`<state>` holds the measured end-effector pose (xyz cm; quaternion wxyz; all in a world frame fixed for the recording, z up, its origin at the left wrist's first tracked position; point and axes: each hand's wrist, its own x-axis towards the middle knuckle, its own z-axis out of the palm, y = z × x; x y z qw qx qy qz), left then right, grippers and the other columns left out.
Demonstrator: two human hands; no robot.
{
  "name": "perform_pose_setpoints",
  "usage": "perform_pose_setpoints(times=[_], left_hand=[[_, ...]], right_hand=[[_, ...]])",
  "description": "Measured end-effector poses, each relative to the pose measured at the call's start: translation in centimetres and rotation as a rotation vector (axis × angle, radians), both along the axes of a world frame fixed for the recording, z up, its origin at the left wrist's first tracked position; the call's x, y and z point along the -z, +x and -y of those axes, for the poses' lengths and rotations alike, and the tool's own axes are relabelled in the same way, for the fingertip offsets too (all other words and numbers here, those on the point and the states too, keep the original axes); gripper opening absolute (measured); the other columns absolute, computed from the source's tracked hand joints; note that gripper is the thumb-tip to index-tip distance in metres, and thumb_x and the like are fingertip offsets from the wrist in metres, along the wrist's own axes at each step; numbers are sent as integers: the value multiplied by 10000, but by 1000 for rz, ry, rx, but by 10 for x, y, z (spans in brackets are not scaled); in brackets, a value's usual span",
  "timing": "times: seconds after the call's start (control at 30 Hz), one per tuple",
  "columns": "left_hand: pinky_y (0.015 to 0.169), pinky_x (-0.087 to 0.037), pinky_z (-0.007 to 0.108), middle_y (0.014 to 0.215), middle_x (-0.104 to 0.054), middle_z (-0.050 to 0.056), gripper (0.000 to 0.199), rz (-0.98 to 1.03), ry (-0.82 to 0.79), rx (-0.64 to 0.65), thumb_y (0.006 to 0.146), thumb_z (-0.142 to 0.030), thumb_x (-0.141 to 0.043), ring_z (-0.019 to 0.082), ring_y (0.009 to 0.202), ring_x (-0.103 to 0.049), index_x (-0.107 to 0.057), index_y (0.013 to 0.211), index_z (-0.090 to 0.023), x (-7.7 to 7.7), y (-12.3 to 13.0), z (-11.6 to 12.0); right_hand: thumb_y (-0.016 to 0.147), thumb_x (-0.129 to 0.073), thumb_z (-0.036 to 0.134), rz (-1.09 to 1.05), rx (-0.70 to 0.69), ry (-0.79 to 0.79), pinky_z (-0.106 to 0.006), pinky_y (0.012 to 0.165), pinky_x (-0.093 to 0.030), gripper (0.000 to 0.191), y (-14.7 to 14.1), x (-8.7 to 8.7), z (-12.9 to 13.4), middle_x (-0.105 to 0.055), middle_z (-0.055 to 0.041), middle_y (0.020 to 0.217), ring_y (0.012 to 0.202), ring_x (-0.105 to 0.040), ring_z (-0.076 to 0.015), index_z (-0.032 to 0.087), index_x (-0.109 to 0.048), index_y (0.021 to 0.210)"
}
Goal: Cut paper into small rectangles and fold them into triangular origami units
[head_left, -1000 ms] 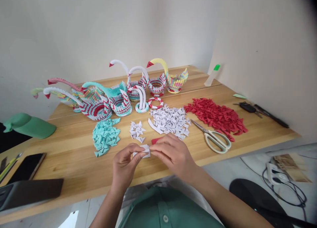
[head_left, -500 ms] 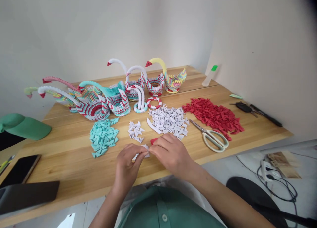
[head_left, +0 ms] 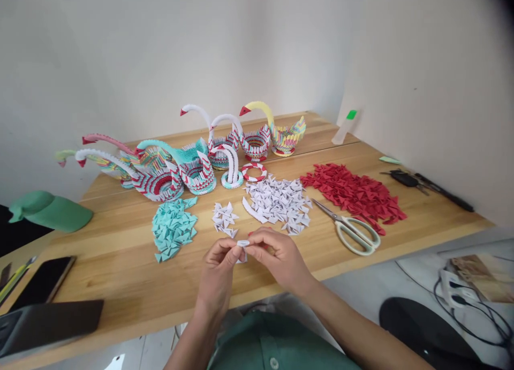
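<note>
Between my fingertips is a small folded white paper piece (head_left: 243, 243). My left hand (head_left: 219, 271) pinches its left side, thumb and forefinger together. On its other side, the thumb and forefinger of my right hand (head_left: 283, 257) grip it too. Some white paper shows below the fingertips, and a bit of red shows behind my right hand, mostly hidden. Just beyond lie a small group of white folded pieces (head_left: 225, 218) and a larger white pile (head_left: 283, 201). A curved white strip (head_left: 252, 211) of joined pieces rests at that pile's left edge.
Paper swans (head_left: 158, 183) stand along the back, beside a red-and-white ring (head_left: 254, 172). Turquoise pieces (head_left: 174, 228) lie left, red pieces (head_left: 355, 193) right. Scissors (head_left: 355, 233), keys (head_left: 405, 178) and a black pen (head_left: 445, 193) are rightward. A phone (head_left: 44, 283) and green cap (head_left: 54, 211) are at left.
Both hands have drawn closer around the white piece, which now shows upright between the fingertips. The camera view has shifted slightly, so the table appears lower and farther right.
</note>
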<state>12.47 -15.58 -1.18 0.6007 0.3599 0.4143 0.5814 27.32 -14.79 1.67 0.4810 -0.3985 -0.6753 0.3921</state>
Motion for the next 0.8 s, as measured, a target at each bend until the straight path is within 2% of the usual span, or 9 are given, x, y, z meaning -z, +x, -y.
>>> perform_pose_setpoints(times=[0.43,0.67,0.8], left_hand=[[678,-409,237,651,-579,-25,224,-66,-26,18,766,-369,-742,125,662,-504,-626,733,-180,5,0,1],[659,-409,213,633,-562,-29,240,-81,-11,0,780,-353,-724,109,651,-495,-610,685,-166,8,-4,2],[642,-416,211,618,-557,-27,265,-96,-40,17,743,-369,-745,107,631,-491,-607,665,-157,8,-4,6]], right_hand=[[871,-555,131,10,58,83,-222,616,-449,194,-7,0,-2,-615,10,672,654,-568,-124,191,-586,689],[890,-543,189,28,21,-12,-224,629,-456,193,-9,4,-2,-628,-6,693,673,-575,-132,189,-616,712],[861,-555,197,74,57,-8,-228,600,-429,185,-9,10,-1,-590,0,658,639,-550,-133,188,-602,682]])
